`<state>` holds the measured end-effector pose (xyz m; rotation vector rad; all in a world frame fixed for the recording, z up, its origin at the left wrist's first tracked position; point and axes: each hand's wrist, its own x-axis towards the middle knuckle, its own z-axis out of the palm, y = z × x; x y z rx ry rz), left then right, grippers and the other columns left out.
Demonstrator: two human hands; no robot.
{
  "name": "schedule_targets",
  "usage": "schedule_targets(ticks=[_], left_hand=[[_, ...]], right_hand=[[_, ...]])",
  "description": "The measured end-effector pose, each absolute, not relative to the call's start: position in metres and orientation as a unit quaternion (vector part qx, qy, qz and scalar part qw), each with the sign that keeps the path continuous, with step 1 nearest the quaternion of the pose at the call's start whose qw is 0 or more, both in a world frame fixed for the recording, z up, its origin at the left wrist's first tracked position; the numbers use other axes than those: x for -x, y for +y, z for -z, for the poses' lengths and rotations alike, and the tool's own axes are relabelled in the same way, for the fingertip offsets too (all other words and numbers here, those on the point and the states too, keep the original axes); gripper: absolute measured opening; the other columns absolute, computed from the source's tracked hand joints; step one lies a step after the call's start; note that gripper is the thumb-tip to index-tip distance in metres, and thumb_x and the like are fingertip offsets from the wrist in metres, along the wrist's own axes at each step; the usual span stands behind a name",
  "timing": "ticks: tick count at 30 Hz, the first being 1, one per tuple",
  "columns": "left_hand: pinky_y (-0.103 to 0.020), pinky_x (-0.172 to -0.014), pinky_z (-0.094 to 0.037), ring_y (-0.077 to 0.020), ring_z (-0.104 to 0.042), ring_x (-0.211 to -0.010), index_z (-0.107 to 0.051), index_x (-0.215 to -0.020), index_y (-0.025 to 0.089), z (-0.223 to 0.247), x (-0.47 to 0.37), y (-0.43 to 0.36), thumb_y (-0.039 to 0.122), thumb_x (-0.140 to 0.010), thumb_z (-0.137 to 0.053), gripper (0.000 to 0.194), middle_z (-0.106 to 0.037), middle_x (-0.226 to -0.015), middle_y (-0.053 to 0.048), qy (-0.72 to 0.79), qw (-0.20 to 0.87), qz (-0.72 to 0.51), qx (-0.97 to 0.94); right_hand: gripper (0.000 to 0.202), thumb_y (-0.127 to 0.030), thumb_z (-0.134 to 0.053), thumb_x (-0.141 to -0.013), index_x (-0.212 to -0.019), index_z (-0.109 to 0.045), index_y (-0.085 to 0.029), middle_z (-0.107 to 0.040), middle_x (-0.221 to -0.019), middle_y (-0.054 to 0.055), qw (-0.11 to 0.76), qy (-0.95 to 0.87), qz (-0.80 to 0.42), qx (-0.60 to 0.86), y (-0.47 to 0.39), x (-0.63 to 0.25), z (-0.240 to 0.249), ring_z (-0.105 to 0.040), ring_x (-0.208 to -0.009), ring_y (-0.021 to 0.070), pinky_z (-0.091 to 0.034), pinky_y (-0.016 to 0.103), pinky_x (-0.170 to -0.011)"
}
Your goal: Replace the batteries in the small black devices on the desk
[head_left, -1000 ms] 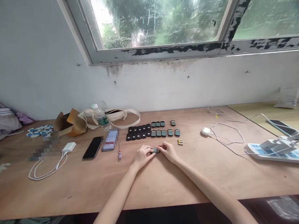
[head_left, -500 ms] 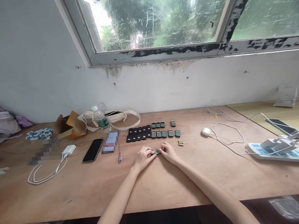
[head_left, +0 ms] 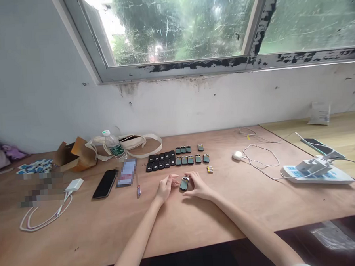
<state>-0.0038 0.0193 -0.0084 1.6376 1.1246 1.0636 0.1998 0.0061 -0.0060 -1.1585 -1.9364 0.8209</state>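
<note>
My right hand (head_left: 197, 186) grips a small dark device with a grey screen (head_left: 184, 184) between thumb and fingers, at its top and bottom edges. Just left of it, my left hand (head_left: 167, 186) has its fingers apart and holds nothing. Beyond my hands lie rows of similar screened devices (head_left: 184, 160) and, to their left, rows of black oval pieces (head_left: 161, 165). A few small batteries (head_left: 209, 170) rest to the right. On the left lies a small screwdriver (head_left: 139, 191).
A black phone (head_left: 104, 184), a pale card-like sheet (head_left: 127, 173), a bottle (head_left: 115, 145), an open cardboard box (head_left: 75, 154) and a white charger (head_left: 74, 185) are on the left. A power strip (head_left: 318, 175) and white cables stand right, on the wooden table (head_left: 259, 208).
My left hand has let go of the device and moved slightly away. The device now shows its screen upright in my right hand. The whole view has shifted a little.
</note>
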Motion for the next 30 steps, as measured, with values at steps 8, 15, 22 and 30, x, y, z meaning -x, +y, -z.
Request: schedule_targets(ticks=[8,15,22,30], left_hand=[[-0.030,-0.057,-0.052,-0.0185,-0.064,-0.062,-0.070,-0.080,0.013,0.007,0.008,0.021,0.057,-0.091,-0.018,0.069,-0.071,-0.069,-0.010,0.506,0.403,-0.492,-0.583],[-0.031,-0.058,-0.052,-0.0187,-0.065,-0.061,-0.069,-0.073,0.012,0.010,0.006,0.028,0.058,-0.090,-0.021,0.068,-0.070,-0.065,-0.010,0.517,0.406,-0.494,-0.569],[-0.032,-0.059,-0.053,-0.0187,-0.065,-0.061,-0.068,-0.073,0.013,0.007,0.008,0.028,0.059,-0.090,-0.013,0.074,-0.070,-0.066,-0.010,0.514,0.404,-0.496,-0.572],[-0.032,-0.059,-0.052,-0.0195,-0.065,-0.063,-0.069,-0.072,0.013,0.006,0.007,0.028,0.058,-0.090,-0.013,0.073,-0.070,-0.067,-0.010,0.513,0.408,-0.487,-0.577]], right_hand=[[0.054,-0.027,-0.072,-0.067,-0.116,-0.050,-0.021,-0.055,-0.115,0.008,0.386,-0.746,-0.316,0.441,0.037,-0.218,0.013,-0.056,-0.100,0.0206,-0.047,0.036,-0.087],[0.063,-0.021,-0.070,-0.064,-0.122,-0.043,-0.019,-0.058,-0.118,0.010,0.310,-0.747,-0.217,0.546,0.153,-0.268,-0.030,-0.046,-0.116,0.0259,-0.043,0.039,-0.090],[0.064,-0.008,-0.069,-0.055,-0.115,-0.051,-0.016,-0.060,-0.117,0.013,0.236,-0.751,-0.215,0.578,0.202,-0.273,-0.021,-0.046,-0.116,0.0287,-0.043,0.036,-0.087],[0.077,-0.017,-0.076,-0.055,-0.126,-0.046,-0.019,-0.062,-0.115,0.010,0.225,-0.776,-0.198,0.554,0.209,-0.255,-0.025,-0.052,-0.108,0.0254,-0.042,0.036,-0.086]])
